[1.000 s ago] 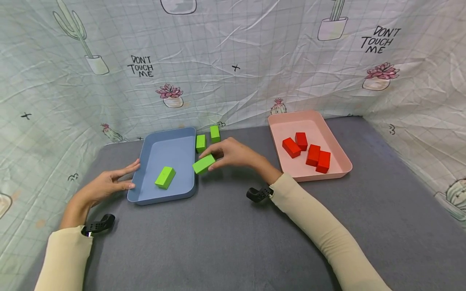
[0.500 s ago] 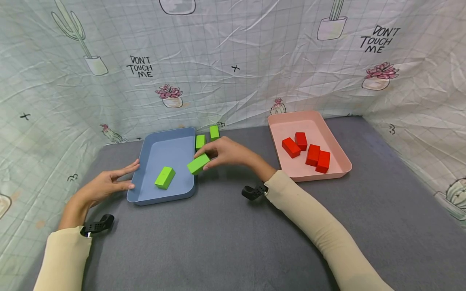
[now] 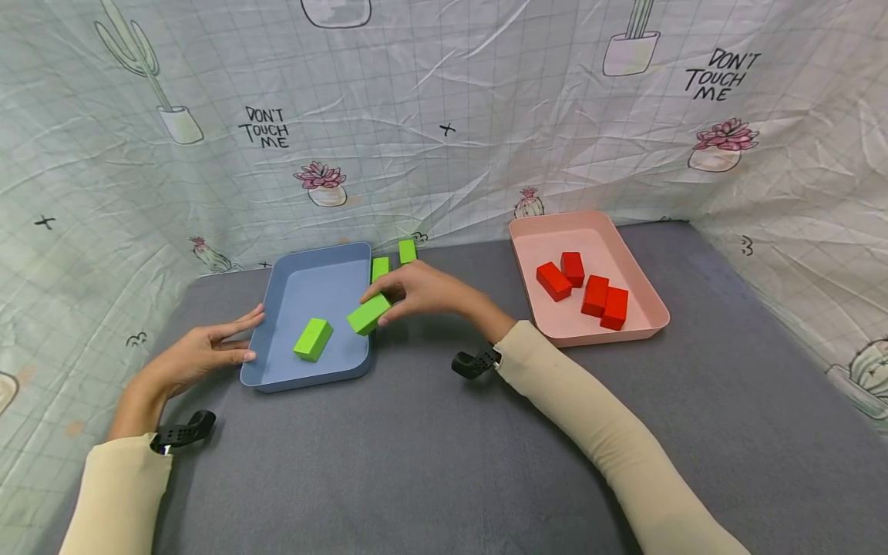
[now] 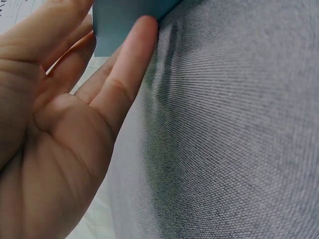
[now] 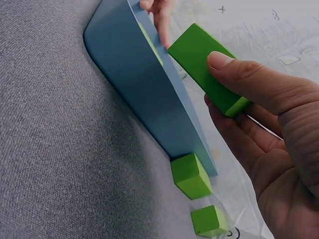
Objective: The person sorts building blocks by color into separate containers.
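My right hand (image 3: 423,291) pinches a green block (image 3: 369,314) between thumb and fingers, raised over the right rim of the blue tray (image 3: 315,266). In the right wrist view the thumb presses one broad face of that green block (image 5: 202,64). A second green block (image 3: 313,340) lies inside the blue tray. My left hand (image 3: 197,354) rests its fairly straight fingers against the tray's left wall; in the left wrist view a fingertip meets the blue wall (image 4: 122,30). Two more green blocks (image 5: 192,177) stand on the cloth beside the tray's far right corner, partly hidden in the head view.
On the right stands a pink tray (image 3: 641,308) holding several red blocks (image 3: 553,281). A grey cloth (image 3: 388,462) covers the table. Printed white fabric (image 3: 416,185) hangs behind and along the sides.
My right hand has carried the green block leftward, from beside the blue tray to over its right rim. The left hand stays at the tray's wall.
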A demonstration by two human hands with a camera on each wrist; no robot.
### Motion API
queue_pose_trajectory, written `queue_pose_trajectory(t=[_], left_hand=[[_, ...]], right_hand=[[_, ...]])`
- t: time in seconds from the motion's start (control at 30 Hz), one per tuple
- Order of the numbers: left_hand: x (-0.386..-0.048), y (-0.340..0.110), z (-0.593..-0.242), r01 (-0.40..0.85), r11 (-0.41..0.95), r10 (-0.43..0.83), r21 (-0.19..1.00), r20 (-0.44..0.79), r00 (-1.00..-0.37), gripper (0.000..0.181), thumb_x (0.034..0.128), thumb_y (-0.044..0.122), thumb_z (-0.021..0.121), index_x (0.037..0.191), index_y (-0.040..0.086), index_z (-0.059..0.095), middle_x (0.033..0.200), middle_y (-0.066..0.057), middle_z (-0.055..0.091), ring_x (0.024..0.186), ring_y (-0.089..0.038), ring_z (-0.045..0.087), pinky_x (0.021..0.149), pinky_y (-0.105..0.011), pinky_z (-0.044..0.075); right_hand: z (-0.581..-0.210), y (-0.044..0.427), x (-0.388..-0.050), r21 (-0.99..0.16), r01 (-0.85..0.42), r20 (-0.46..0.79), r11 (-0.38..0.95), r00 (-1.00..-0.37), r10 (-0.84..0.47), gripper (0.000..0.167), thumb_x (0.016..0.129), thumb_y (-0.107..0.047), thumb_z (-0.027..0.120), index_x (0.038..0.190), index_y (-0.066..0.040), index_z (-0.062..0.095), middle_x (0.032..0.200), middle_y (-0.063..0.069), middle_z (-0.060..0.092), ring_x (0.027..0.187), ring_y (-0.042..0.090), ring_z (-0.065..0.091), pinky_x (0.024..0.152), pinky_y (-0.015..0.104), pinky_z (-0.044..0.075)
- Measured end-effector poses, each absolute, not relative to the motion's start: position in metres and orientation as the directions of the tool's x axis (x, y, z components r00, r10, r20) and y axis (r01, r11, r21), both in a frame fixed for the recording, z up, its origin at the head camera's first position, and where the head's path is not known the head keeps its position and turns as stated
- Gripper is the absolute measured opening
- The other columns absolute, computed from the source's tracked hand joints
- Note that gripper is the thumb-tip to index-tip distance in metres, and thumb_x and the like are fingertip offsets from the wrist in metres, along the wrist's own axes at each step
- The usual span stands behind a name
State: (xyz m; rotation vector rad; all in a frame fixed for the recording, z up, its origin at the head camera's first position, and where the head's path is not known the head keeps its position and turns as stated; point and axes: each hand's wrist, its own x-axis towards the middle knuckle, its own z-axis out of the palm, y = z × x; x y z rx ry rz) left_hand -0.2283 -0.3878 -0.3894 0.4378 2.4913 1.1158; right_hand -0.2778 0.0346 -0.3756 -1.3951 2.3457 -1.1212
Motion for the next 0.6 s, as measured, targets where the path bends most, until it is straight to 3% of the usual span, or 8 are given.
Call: queue_pose_trajectory(t=[0.1, 0.2, 0.27, 0.47, 0.6], left_hand=[[-0.228, -0.388, -0.388, 0.124, 0.651, 0.417, 0.749, -0.216, -0.883, 0.074, 0.0969, 0.024, 0.071, 0.160, 0.016, 0.033, 0.169, -0.002, 0.016, 0.136, -0.028, 0.046, 0.092, -0.009, 0.046], [-0.228, -0.388, -0.388, 0.129, 0.660, 0.416, 0.740, -0.217, -0.883, 0.074, 0.0970, 0.025, 0.071, 0.160, 0.017, 0.032, 0.169, -0.003, 0.016, 0.138, -0.031, 0.045, 0.092, -0.009, 0.046], [-0.229, -0.388, -0.389, 0.137, 0.657, 0.423, 0.742, -0.211, -0.881, 0.074, 0.0973, 0.025, 0.071, 0.160, 0.017, 0.032, 0.169, -0.003, 0.016, 0.138, -0.024, 0.045, 0.093, -0.009, 0.045], [-0.231, -0.391, -0.393, 0.156, 0.586, 0.472, 0.795, -0.179, -0.864, 0.073, 0.0984, 0.017, 0.069, 0.160, 0.009, 0.031, 0.169, -0.001, 0.015, 0.129, 0.014, 0.040, 0.097, -0.007, 0.041], [-0.232, -0.393, -0.395, 0.166, 0.545, 0.492, 0.822, -0.154, -0.857, 0.072, 0.0984, 0.012, 0.068, 0.159, 0.005, 0.030, 0.169, 0.000, 0.016, 0.129, 0.019, 0.038, 0.099, -0.007, 0.040]], right_hand=[[-0.375, 0.033, -0.278, -0.694, -0.668, 0.200, 0.270, -0.538, -0.819, 0.045, 0.087, -0.017, 0.083, 0.129, -0.009, 0.071, 0.121, 0.002, 0.071, 0.103, 0.006, 0.066, 0.090, 0.019, 0.052], [-0.373, 0.031, -0.278, -0.698, -0.661, 0.193, 0.274, -0.542, -0.818, 0.045, 0.087, -0.017, 0.082, 0.130, -0.009, 0.071, 0.121, 0.002, 0.071, 0.103, 0.007, 0.066, 0.091, 0.019, 0.052], [-0.373, 0.029, -0.279, -0.695, -0.662, 0.190, 0.280, -0.545, -0.817, 0.045, 0.087, -0.018, 0.082, 0.130, -0.009, 0.070, 0.120, 0.002, 0.071, 0.103, 0.006, 0.065, 0.091, 0.019, 0.052], [-0.372, 0.026, -0.281, -0.682, -0.674, 0.186, 0.285, -0.536, -0.823, 0.045, 0.088, -0.021, 0.082, 0.130, -0.011, 0.070, 0.119, 0.000, 0.071, 0.102, 0.005, 0.065, 0.090, 0.019, 0.051], [-0.372, 0.023, -0.282, -0.683, -0.674, 0.186, 0.281, -0.532, -0.826, 0.044, 0.088, -0.022, 0.081, 0.130, -0.013, 0.070, 0.118, -0.001, 0.071, 0.100, 0.004, 0.065, 0.090, 0.019, 0.051]])
